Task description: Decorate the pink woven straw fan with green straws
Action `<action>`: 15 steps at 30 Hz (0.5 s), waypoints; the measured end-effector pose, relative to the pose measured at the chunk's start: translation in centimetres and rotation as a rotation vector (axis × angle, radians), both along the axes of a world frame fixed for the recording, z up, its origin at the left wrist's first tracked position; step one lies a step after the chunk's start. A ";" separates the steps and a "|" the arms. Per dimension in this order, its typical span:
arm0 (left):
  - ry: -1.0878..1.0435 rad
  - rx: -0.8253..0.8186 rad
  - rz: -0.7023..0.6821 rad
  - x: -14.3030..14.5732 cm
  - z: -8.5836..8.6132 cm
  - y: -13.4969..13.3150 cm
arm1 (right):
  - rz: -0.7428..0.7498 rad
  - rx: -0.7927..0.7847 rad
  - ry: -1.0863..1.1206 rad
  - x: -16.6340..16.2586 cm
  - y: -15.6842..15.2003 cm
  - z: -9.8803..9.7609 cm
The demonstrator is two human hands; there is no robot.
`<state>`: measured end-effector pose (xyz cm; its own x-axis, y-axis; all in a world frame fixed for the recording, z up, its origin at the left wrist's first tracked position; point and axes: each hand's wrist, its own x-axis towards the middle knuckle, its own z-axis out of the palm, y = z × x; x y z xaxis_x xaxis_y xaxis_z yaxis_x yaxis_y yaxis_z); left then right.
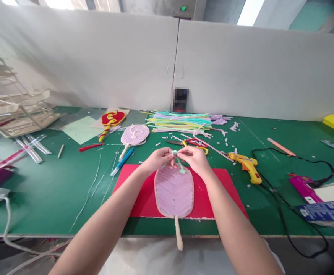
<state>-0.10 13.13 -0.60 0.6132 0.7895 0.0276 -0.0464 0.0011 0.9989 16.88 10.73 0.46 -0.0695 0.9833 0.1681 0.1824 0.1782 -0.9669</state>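
A pink woven fan [174, 192] with a cream fuzzy handle lies on a red mat [144, 198] near the table's front edge. Above its far end, my left hand [159, 159] and my right hand [195, 157] pinch a small mint-green pipe-cleaner piece [178, 162] between their fingertips. The fingers of both hands are closed on it. The green piece hangs down onto the fan's top.
A pile of coloured pipe cleaners [181, 121] lies at the back. A yellow glue gun [247, 165] with a black cord sits at right, scissors [194, 144] behind my hands, a blue pen [122, 161] and two finished fans [134, 135] at left, a wooden model [15, 110] far left.
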 end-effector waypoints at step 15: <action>-0.225 -0.136 -0.002 0.2 0.6 -0.5 | 0.001 -0.226 0.233 -0.3 0.1 0.1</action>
<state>0.12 12.60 -0.04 0.6052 0.7940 0.0572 -0.2671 0.1349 0.9542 16.63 10.84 0.58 -0.0561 0.9975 -0.0429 -0.0486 -0.0456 -0.9978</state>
